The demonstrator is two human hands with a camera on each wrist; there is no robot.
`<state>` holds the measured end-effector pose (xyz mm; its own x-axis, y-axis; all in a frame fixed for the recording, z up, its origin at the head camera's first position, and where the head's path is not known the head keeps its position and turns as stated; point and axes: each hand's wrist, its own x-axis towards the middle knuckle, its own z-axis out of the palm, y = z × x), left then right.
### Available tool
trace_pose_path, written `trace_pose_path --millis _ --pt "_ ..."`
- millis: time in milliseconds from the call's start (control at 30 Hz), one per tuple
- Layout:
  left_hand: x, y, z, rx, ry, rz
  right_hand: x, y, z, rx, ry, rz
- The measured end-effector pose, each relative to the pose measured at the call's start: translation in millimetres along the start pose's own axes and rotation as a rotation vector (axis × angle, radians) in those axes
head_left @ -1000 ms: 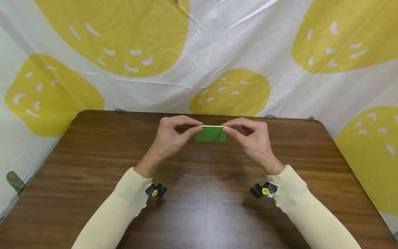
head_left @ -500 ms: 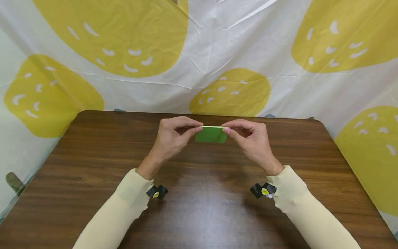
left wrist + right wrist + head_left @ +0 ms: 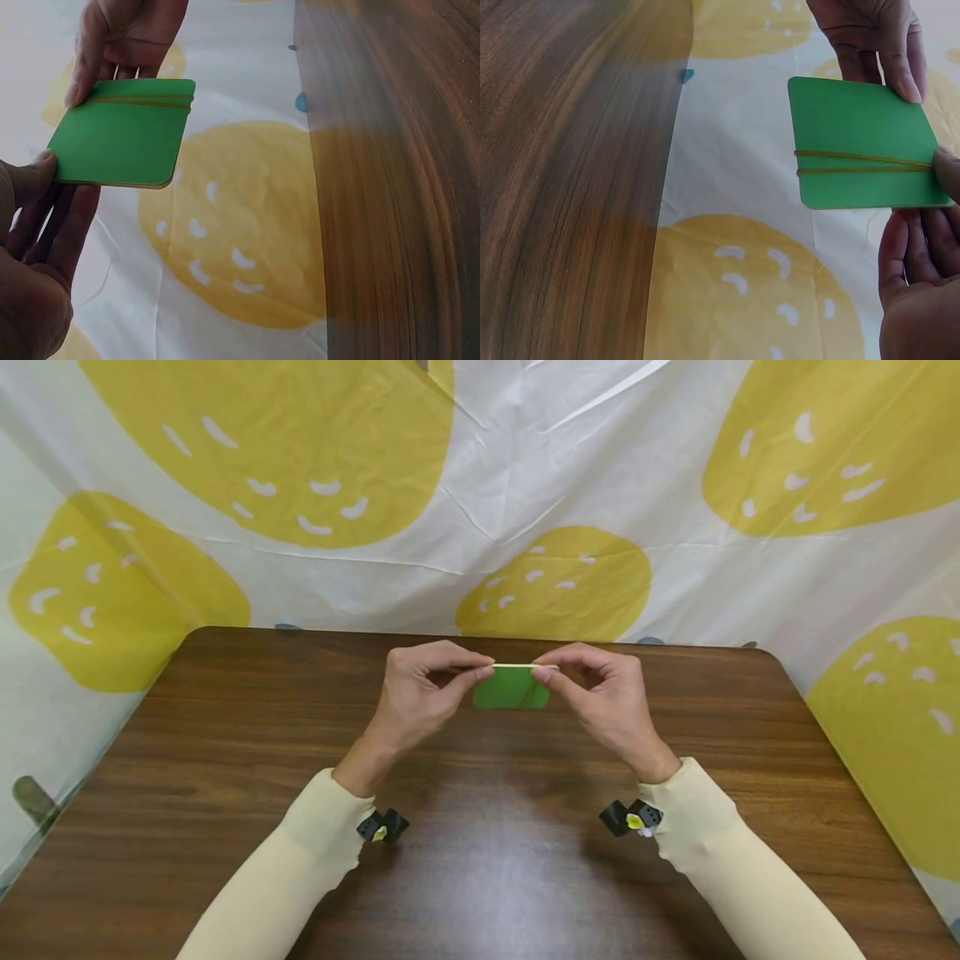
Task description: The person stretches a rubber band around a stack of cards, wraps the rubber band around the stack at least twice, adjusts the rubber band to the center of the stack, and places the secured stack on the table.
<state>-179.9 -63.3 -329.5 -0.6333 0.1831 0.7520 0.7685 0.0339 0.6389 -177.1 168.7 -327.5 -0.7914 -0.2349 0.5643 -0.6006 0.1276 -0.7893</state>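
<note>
The person's left hand (image 3: 420,693) and right hand (image 3: 611,693) each pinch an end of a flat, green, round-cornered square block (image 3: 510,691), thumbs and fingers closed on it, held up over the far part of the brown wood-grain table (image 3: 487,868). From the head I see a pale top edge and a green face; the wrist views plainly show two thin tan strands (image 3: 862,171) lying across it, nearer the right hand.

Yellow-patterned white cloth (image 3: 517,468) hangs behind a brown wooden table (image 3: 495,827).
</note>
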Motion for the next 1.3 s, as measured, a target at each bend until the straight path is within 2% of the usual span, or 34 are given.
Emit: trace_pose_path --millis 200,433,567,767,1000,1133,1300 --pt "0.2 0.4 2.0 0.003 -0.005 0.013 -1 -1 2 0.004 -0.042 -0.032" --pt "0.2 1.8 4.7 -0.003 -0.019 0.015 -1 -2 2 0.014 -0.020 -0.038" --pt "0.4 2.8 6.2 0.002 -0.028 0.023 0 -3 4 0.019 -0.035 -0.032" --pt "-0.7 2.5 5.9 0.014 -0.015 -0.005 1 -9 0 0.006 -0.061 -0.027" --pt "-0.8 3.1 4.9 0.014 -0.008 -0.034 1 -8 -6 0.029 -0.044 -0.005" --pt "-0.5 3.5 5.2 0.020 -0.011 -0.030 1 -6 -5 0.038 -0.047 -0.006" --pt "0.3 4.4 5.8 0.027 -0.008 -0.016 1 -5 -2 -0.007 -0.065 -0.029"
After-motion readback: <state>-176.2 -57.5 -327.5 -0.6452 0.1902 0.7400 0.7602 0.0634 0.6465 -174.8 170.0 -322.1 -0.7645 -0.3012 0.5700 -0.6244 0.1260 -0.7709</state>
